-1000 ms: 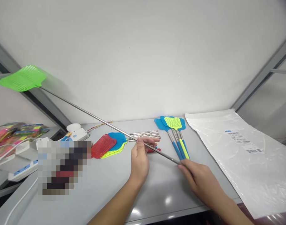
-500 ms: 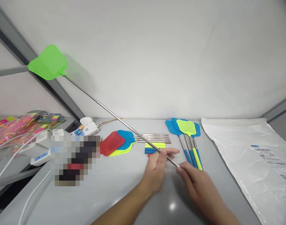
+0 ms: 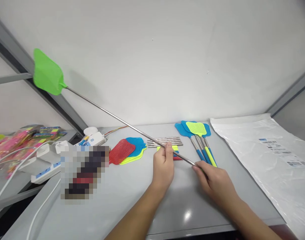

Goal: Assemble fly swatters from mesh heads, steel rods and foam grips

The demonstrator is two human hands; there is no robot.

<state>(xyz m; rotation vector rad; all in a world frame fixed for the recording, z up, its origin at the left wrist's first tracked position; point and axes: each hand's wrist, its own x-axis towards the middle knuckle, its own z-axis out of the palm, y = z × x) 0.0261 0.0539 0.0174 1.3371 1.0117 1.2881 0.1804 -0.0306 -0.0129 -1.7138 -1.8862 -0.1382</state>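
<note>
Both my hands are closed on a fly swatter with a green head (image 3: 48, 74) and a long thin metal rod (image 3: 110, 114). My left hand (image 3: 163, 165) grips the rod partway along, its thumb on top. Farther down, my right hand (image 3: 214, 181) wraps the lower end and hides what is inside the fist. Behind my left hand lie several loose metal rods (image 3: 164, 140) and yellow, blue and red tubes (image 3: 177, 158), partly covered by it. Beyond my right hand rest several swatters with blue and yellow heads (image 3: 196, 128).
Loose red (image 3: 122, 150), blue (image 3: 136, 146) and yellow swatter heads overlap on the grey table (image 3: 127, 200). White power strips (image 3: 46, 170) with cables stand left, beside a pixelated patch. Colourful plastic packets (image 3: 22, 143) lie far left, a white plastic bag (image 3: 244, 140) right.
The green head has turned more edge-on and dipped slightly. My left hand's fingers, stretched out before, have curled round the rod. The camera view has shifted a little.
</note>
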